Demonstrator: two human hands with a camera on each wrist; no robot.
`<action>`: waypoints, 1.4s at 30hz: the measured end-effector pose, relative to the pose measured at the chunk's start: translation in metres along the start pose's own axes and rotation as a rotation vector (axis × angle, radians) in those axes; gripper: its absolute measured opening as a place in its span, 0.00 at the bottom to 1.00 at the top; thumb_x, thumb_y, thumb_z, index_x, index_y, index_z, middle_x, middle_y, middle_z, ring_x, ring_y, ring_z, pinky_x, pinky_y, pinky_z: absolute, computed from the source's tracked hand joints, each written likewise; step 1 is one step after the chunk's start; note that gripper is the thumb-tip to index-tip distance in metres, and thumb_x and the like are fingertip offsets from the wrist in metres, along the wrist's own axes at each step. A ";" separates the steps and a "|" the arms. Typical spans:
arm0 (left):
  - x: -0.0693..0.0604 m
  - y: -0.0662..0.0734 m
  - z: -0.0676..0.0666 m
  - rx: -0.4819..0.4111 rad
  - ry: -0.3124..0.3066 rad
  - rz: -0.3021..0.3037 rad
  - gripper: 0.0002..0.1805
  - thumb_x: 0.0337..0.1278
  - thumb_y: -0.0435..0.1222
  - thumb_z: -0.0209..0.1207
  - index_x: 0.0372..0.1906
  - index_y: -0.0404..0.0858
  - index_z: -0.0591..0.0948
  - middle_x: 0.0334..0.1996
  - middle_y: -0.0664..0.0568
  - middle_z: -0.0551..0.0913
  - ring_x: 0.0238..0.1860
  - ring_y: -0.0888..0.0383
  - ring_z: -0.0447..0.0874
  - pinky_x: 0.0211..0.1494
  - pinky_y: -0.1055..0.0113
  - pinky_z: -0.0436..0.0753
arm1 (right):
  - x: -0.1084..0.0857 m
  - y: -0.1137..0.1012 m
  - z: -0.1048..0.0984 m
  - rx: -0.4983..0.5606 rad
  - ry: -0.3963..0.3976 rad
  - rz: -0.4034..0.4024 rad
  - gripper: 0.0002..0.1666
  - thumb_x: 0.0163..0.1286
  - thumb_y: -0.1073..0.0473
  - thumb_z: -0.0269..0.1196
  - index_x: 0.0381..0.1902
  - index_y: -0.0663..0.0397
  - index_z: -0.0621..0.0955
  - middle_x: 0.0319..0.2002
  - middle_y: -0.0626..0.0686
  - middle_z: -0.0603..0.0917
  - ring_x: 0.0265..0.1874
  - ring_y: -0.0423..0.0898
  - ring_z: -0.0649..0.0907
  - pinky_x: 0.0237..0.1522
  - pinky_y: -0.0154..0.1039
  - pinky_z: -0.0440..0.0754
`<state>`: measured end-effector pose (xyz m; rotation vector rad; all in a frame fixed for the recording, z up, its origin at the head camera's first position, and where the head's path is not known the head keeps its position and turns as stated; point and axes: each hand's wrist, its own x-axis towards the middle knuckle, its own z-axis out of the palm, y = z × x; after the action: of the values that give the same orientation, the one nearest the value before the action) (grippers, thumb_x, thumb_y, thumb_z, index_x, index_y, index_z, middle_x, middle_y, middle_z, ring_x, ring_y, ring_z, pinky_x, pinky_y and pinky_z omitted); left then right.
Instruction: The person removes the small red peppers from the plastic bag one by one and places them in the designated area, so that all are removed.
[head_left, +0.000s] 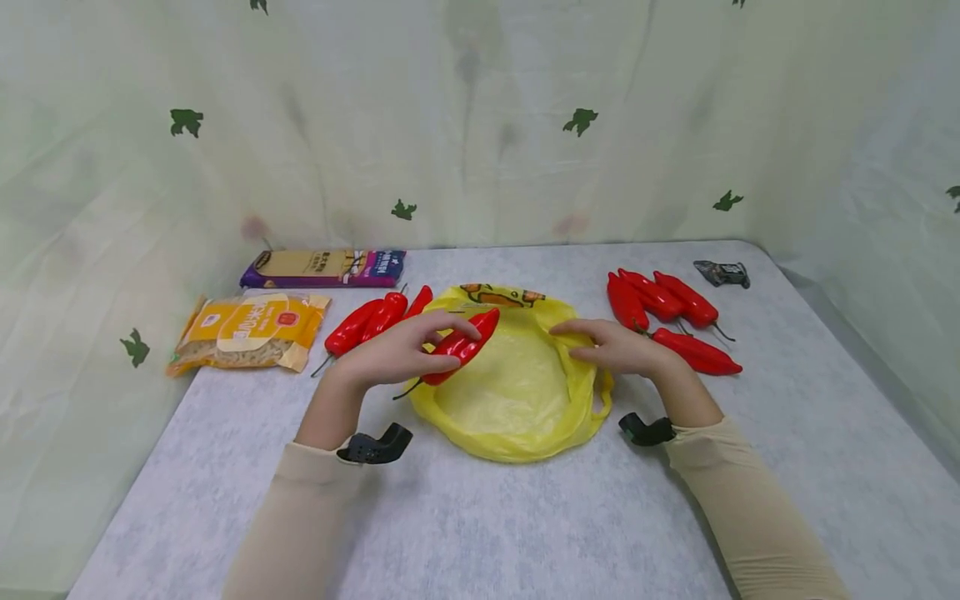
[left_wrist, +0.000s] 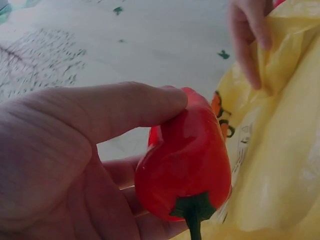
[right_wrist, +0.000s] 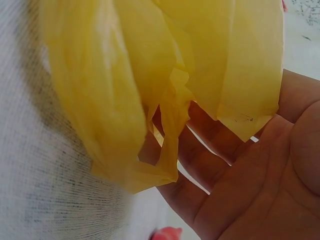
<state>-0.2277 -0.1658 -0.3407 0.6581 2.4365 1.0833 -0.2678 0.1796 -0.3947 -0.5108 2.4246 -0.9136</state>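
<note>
My left hand (head_left: 408, 348) holds a long red pepper (head_left: 467, 346) between thumb and fingers, over the left side of a yellow plastic bag (head_left: 517, 392). The left wrist view shows this pepper (left_wrist: 185, 160) close up, its green stem pointing down and the thumb on its upper part. The bag lies with its mouth spread wide and its rim folded outward. At the bag's right rim, my right hand (head_left: 618, 346) holds the plastic. In the right wrist view, the bag's edge (right_wrist: 200, 65) hangs between thumb and fingers, hiding the fingertips.
Several red peppers (head_left: 697, 352) lie right of the bag, and more peppers (head_left: 352, 327) lie to its left. An orange food packet (head_left: 251, 332) and a purple packet (head_left: 326, 269) are at the back left. A small black wrapper (head_left: 722, 273) lies at the back right.
</note>
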 end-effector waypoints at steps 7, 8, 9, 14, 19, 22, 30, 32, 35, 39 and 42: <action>-0.011 -0.019 -0.010 0.014 0.017 -0.051 0.20 0.60 0.39 0.66 0.57 0.57 0.80 0.61 0.54 0.77 0.59 0.48 0.74 0.50 0.61 0.87 | -0.002 -0.003 0.000 -0.014 0.002 0.009 0.29 0.74 0.52 0.59 0.72 0.36 0.71 0.73 0.51 0.69 0.63 0.53 0.71 0.64 0.54 0.78; -0.012 -0.021 -0.011 0.019 0.013 -0.057 0.20 0.60 0.39 0.66 0.57 0.57 0.80 0.61 0.54 0.77 0.58 0.49 0.74 0.50 0.61 0.87 | -0.002 -0.003 0.000 -0.018 0.001 0.007 0.29 0.74 0.52 0.58 0.72 0.36 0.70 0.73 0.52 0.69 0.63 0.53 0.71 0.64 0.54 0.79; -0.012 -0.023 -0.012 0.019 0.011 -0.063 0.20 0.60 0.39 0.67 0.57 0.57 0.80 0.60 0.54 0.77 0.57 0.49 0.75 0.49 0.62 0.87 | -0.002 -0.003 0.001 -0.017 0.001 0.008 0.29 0.74 0.52 0.59 0.72 0.36 0.71 0.73 0.52 0.70 0.63 0.53 0.71 0.64 0.53 0.79; -0.013 -0.033 -0.016 0.017 0.021 -0.099 0.20 0.59 0.40 0.67 0.57 0.57 0.80 0.56 0.50 0.80 0.53 0.49 0.77 0.46 0.63 0.87 | 0.000 -0.001 0.002 -0.009 -0.001 0.006 0.29 0.74 0.52 0.59 0.71 0.36 0.71 0.73 0.51 0.70 0.62 0.53 0.71 0.64 0.53 0.78; -0.016 -0.038 -0.020 0.010 0.030 -0.137 0.20 0.60 0.41 0.67 0.56 0.57 0.80 0.60 0.49 0.78 0.57 0.48 0.74 0.48 0.62 0.87 | 0.002 0.000 0.003 -0.007 -0.007 0.003 0.29 0.74 0.52 0.59 0.71 0.37 0.71 0.73 0.52 0.69 0.63 0.53 0.71 0.66 0.55 0.77; -0.021 -0.040 -0.026 -0.007 0.051 -0.148 0.20 0.60 0.40 0.67 0.56 0.57 0.80 0.63 0.48 0.75 0.59 0.46 0.73 0.49 0.60 0.88 | 0.001 0.000 0.003 -0.008 -0.005 0.012 0.29 0.74 0.52 0.59 0.71 0.36 0.71 0.73 0.51 0.70 0.63 0.53 0.72 0.66 0.55 0.77; -0.035 -0.051 -0.044 -0.049 0.068 -0.185 0.19 0.60 0.37 0.66 0.56 0.52 0.80 0.65 0.43 0.71 0.65 0.42 0.67 0.49 0.58 0.88 | -0.001 -0.002 0.001 -0.011 -0.002 0.009 0.29 0.74 0.53 0.58 0.71 0.37 0.71 0.72 0.52 0.70 0.62 0.53 0.71 0.66 0.55 0.77; -0.037 -0.053 -0.046 -0.045 0.061 -0.213 0.18 0.61 0.38 0.66 0.55 0.50 0.79 0.65 0.43 0.71 0.65 0.41 0.65 0.49 0.58 0.88 | -0.001 -0.001 0.001 -0.011 0.000 0.012 0.29 0.74 0.53 0.59 0.71 0.36 0.71 0.72 0.51 0.70 0.62 0.53 0.71 0.66 0.55 0.77; -0.039 -0.058 -0.047 -0.010 0.048 -0.247 0.16 0.62 0.39 0.64 0.54 0.47 0.79 0.63 0.42 0.72 0.65 0.41 0.64 0.49 0.59 0.87 | -0.001 -0.002 0.002 -0.014 -0.001 0.014 0.29 0.74 0.53 0.58 0.71 0.36 0.71 0.72 0.51 0.70 0.61 0.53 0.71 0.65 0.54 0.77; -0.038 -0.061 -0.047 0.042 0.035 -0.271 0.12 0.63 0.39 0.63 0.50 0.44 0.79 0.59 0.43 0.76 0.62 0.42 0.68 0.47 0.61 0.87 | -0.003 -0.003 0.003 -0.017 -0.002 0.023 0.29 0.74 0.52 0.58 0.71 0.35 0.71 0.73 0.51 0.70 0.61 0.53 0.71 0.64 0.53 0.78; -0.035 -0.063 -0.046 0.053 0.039 -0.281 0.10 0.64 0.38 0.63 0.48 0.42 0.79 0.57 0.43 0.77 0.59 0.44 0.70 0.46 0.63 0.86 | -0.003 -0.004 0.003 -0.021 -0.004 0.020 0.28 0.74 0.53 0.58 0.71 0.35 0.71 0.73 0.51 0.70 0.62 0.53 0.71 0.64 0.53 0.78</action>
<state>-0.2394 -0.2494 -0.3547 0.2994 2.5041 0.9287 -0.2632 0.1769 -0.3928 -0.4941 2.4339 -0.8795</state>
